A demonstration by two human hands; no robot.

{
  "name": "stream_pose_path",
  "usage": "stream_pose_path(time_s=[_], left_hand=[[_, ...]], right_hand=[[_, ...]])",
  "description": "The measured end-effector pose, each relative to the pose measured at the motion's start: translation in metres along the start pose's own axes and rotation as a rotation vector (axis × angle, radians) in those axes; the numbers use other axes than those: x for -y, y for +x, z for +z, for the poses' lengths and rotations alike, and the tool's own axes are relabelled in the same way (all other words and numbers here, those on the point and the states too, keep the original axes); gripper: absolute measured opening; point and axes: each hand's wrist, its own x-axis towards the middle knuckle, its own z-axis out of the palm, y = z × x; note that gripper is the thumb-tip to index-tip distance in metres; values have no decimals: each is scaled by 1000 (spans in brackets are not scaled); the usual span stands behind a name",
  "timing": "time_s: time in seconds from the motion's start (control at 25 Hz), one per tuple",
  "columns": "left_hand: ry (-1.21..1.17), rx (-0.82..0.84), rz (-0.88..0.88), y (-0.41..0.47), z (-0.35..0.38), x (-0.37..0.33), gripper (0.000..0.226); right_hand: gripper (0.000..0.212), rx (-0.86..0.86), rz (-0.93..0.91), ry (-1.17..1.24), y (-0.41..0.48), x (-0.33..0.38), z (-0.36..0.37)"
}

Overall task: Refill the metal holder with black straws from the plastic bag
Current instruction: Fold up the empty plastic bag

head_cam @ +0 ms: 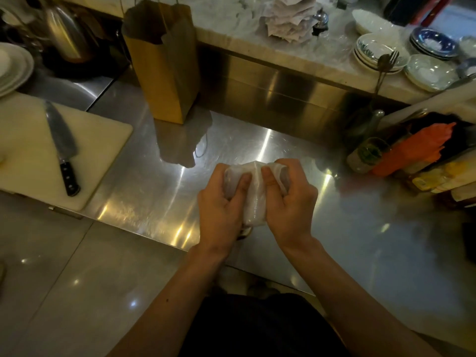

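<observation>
My dark top point(257, 328) sits at the bottom edge, both forearms reaching out from it. Steel counter point(270, 140) fills most of the view, shiny with glare streaks. Tiled floor point(64, 279) is lower left. Marble ledge point(231, 24) runs along the back, raised above the steel.

A brown paper bag point(164, 63) stands upright at the back of the counter, top open, rim ragged. The white board point(25, 155) is at the left with a knife point(63, 148) lying flat on it, blade away from me and black handle toward me. Kettle point(67, 34) and plates point(13, 68) are back left, dim.

On the ledge there is a stack of paper slips point(288, 19) with a bell point(320, 20) just beside it. Bowls point(381, 52) are stacked further right, a fork point(392, 57) leaning among them. Far right is an orange bundle point(417, 148) with a bottle point(365, 155) just beside it, both blurred.

My left hand point(221, 202) and right hand point(291, 202) are side by side over the counter's near edge, both clenched on the plastic bag point(255, 199). Thumbs press on its top face and the other fingers curl underneath. The bag is crumpled and milky-clear, bunched between my two palms. I can't tell what's inside it.
</observation>
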Motion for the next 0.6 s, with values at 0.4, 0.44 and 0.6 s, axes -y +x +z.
stream_pose_path(time_s=[0.4,0.44,0.6], left_hand=[[-130,-432,-143,-55,-44,-13,12],[-145,-461,-166,-67,-50,-14,12],[-145,-696,-243,-146,-72,-17,22]], right_hand=[[3,511,115,420,-6,21,6],[4,629,148,491,-8,21,5],[8,1245,252,646,-34,19,9]])
